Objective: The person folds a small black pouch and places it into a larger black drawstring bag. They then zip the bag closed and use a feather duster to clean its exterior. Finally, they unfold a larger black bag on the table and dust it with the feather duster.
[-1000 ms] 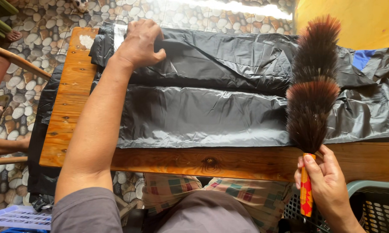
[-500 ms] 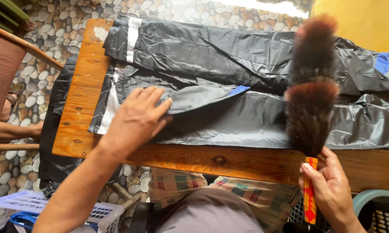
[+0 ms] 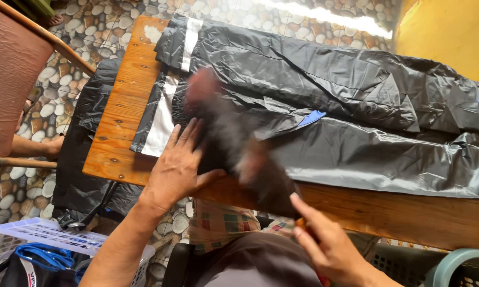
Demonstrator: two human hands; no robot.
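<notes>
Left hand (image 3: 178, 170) flat, pressing black raincoat (image 3: 324, 111) at wooden tabletop (image 3: 123, 111) near-left corner; right hand (image 3: 330, 247) clenched on blurred feather duster (image 3: 234, 143) sweeping garment. Dusting step likely underway; next stroke needs fabric held taut.

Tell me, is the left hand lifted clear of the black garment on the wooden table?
No, the left hand lies flat with its fingers spread on the black garment, pressing it onto the wooden table.
</notes>
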